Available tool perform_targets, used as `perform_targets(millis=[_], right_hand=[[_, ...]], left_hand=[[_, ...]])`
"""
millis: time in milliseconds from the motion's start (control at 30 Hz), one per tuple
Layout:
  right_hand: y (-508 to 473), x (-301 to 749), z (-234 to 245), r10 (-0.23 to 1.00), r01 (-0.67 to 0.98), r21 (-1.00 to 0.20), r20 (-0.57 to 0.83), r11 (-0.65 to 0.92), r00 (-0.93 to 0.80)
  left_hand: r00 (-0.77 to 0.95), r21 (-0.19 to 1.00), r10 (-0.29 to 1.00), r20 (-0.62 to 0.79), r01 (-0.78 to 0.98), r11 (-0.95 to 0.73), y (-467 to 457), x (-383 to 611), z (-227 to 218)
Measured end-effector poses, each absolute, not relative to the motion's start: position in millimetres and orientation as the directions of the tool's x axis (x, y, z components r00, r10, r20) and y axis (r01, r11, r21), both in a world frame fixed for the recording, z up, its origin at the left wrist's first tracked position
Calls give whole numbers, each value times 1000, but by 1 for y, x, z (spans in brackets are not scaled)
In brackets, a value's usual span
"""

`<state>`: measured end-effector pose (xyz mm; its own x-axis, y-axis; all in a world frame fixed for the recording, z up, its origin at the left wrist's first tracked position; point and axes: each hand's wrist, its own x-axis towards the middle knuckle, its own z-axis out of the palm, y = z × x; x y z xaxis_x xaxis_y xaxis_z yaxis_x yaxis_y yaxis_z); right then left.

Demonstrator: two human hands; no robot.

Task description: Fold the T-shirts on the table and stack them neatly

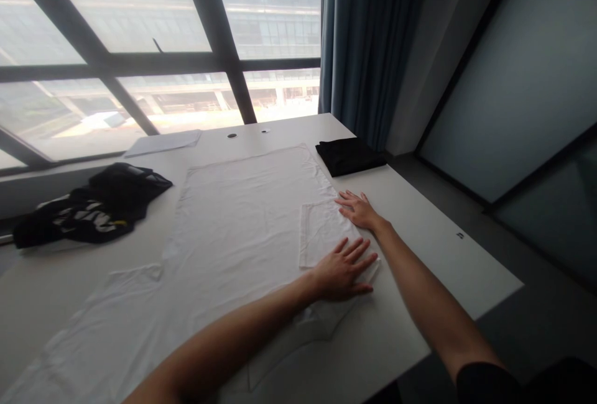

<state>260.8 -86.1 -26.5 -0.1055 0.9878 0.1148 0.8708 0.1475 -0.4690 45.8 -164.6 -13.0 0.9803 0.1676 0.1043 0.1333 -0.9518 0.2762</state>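
Note:
A white T-shirt lies spread over the table, its hem toward the window. One sleeve is folded inward onto the body, while the other sleeve stretches out toward the lower left. My left hand rests flat on the folded side near the shoulder, fingers spread. Farther along the same edge, my right hand lies with its fingers apart, the fingertips on the cloth by the folded sleeve. Part of the shirt is hidden under my left forearm.
A folded black cloth lies at the table's far right. Crumpled dark clothing is heaped on the left. Papers lie by the window. The white table has its edge on the right, with a blue curtain behind.

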Motion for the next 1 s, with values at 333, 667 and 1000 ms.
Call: perform_targets(millis=[333, 667, 1000], right_hand=[[-85, 260, -27, 987, 863, -482, 119, 150, -106], [-107, 255, 11, 963, 120, -992, -76, -46, -260], [-86, 263, -9, 997, -122, -991, 52, 58, 54]], left_hand=[[990, 355, 50, 135, -1, -935, -164, 45, -8], [986, 378, 53, 161, -12, -926, -163, 44, -12], [988, 403, 58, 142, -4, -915, -162, 44, -12]])
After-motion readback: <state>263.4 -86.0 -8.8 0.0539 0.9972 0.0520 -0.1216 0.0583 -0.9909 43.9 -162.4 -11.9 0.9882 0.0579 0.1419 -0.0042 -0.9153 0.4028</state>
